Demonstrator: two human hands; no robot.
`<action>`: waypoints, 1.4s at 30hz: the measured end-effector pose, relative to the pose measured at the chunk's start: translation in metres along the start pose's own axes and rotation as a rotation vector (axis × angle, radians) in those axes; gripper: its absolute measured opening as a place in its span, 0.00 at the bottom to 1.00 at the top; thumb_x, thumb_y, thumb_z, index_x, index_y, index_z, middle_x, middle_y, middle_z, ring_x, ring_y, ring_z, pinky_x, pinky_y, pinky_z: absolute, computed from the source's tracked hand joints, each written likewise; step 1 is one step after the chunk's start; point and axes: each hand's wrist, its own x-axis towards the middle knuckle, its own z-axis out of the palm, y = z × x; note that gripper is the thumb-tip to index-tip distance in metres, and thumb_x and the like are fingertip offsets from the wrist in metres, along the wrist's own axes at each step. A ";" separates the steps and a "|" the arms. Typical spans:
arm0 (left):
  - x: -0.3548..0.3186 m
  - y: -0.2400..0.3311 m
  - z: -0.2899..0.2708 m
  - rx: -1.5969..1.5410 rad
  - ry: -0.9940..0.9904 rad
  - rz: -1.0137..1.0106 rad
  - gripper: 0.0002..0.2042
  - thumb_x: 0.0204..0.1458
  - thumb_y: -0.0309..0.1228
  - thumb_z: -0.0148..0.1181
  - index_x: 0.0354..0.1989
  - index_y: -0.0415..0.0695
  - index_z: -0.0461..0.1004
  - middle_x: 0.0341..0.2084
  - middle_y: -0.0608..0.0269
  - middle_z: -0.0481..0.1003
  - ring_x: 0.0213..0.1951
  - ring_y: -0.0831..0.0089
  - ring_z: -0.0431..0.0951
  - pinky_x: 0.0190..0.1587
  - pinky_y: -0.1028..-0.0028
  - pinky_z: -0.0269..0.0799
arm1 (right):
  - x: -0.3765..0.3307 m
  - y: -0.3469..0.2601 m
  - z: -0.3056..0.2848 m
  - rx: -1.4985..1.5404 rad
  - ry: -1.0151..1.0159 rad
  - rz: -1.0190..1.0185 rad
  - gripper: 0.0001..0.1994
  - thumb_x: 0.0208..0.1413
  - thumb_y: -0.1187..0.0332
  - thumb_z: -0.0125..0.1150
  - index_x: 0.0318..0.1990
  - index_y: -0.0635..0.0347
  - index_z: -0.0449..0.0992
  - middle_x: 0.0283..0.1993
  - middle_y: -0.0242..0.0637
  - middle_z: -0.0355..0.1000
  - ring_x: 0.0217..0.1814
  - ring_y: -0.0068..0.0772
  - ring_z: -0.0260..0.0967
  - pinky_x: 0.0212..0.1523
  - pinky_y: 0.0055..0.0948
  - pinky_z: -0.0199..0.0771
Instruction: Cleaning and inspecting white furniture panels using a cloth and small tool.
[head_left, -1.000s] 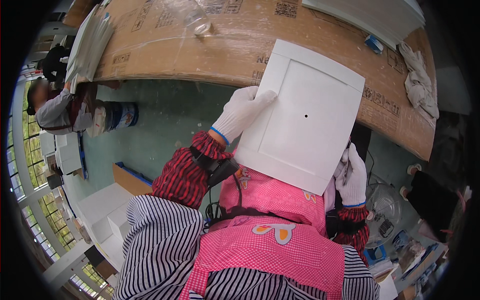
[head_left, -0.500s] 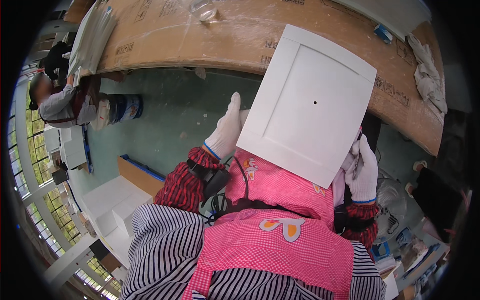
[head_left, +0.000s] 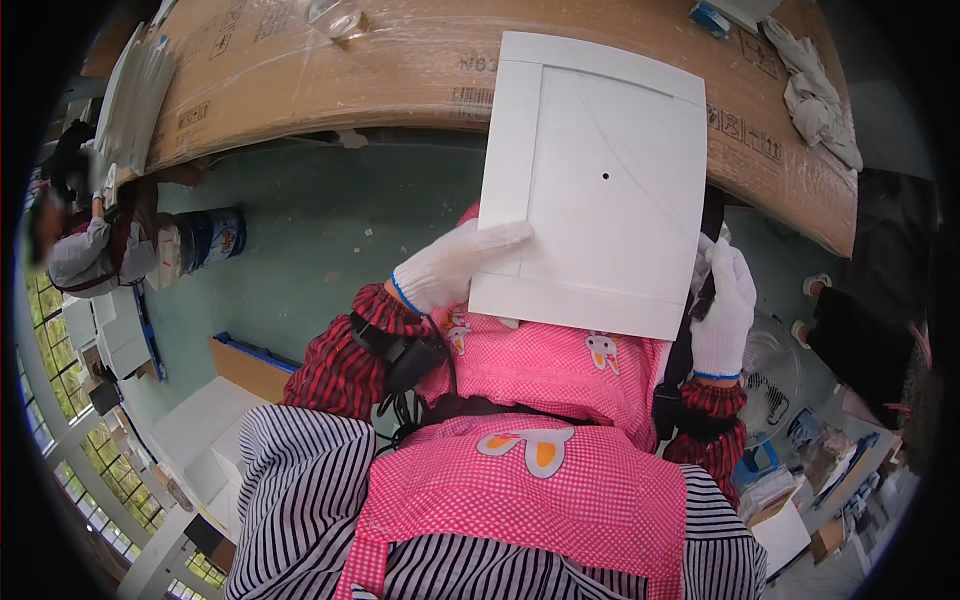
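A white rectangular panel (head_left: 620,230) with a recessed centre and a small dark hole is held up in front of my apron. Its far part overlaps the cardboard-covered table. My left hand (head_left: 455,262) in a white knitted glove is closed on the panel's near left edge, thumb lying on the face and fingers hidden underneath. At the right edge is my gloved right hand (head_left: 727,315), fingers curled about a small dark tool (head_left: 704,297) whose kind I cannot make out. Whether this hand also touches the panel cannot be told.
The table (head_left: 400,75) is covered with wrapped cardboard. White panels (head_left: 135,100) stand stacked at its far left, near another person (head_left: 95,250). A white cloth (head_left: 815,95) lies on the right end. A fan (head_left: 770,385) stands right of me, boxes (head_left: 190,420) at left.
The panel has turned to sit straighter before me. My left hand, earlier beside the edge with its thumb raised, has taken hold of it. The view has shifted a little.
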 end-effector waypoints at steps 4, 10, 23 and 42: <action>0.009 0.036 0.051 -1.036 0.054 -0.168 0.26 0.68 0.42 0.55 0.65 0.35 0.61 0.51 0.42 0.76 0.45 0.48 0.84 0.40 0.51 0.87 | -0.019 -0.031 -0.010 -0.676 0.329 -0.333 0.09 0.70 0.68 0.59 0.47 0.66 0.78 0.36 0.33 0.75 0.37 0.20 0.71 0.40 0.25 0.72; 0.041 0.036 0.098 -1.053 0.156 -0.091 0.31 0.69 0.47 0.51 0.68 0.31 0.57 0.55 0.38 0.75 0.47 0.47 0.83 0.43 0.50 0.86 | -0.011 -0.023 -0.001 -1.049 0.124 -0.729 0.14 0.60 0.72 0.68 0.54 0.54 0.83 0.35 0.38 0.72 0.34 0.35 0.74 0.36 0.32 0.74; 0.049 0.017 0.087 -1.167 -0.372 -0.112 0.37 0.71 0.55 0.37 0.69 0.27 0.58 0.52 0.31 0.76 0.42 0.47 0.86 0.33 0.56 0.89 | 0.028 -0.020 0.008 -1.476 -0.031 -1.031 0.23 0.47 0.75 0.66 0.55 0.54 0.81 0.35 0.34 0.70 0.32 0.38 0.72 0.31 0.34 0.75; 0.045 0.011 0.083 -0.889 -0.284 -0.206 0.42 0.70 0.61 0.30 0.73 0.30 0.52 0.56 0.23 0.73 0.43 0.36 0.84 0.40 0.48 0.86 | -0.034 -0.013 0.030 -1.304 -0.421 -0.838 0.23 0.46 0.80 0.67 0.54 0.60 0.82 0.38 0.38 0.78 0.35 0.41 0.77 0.35 0.34 0.80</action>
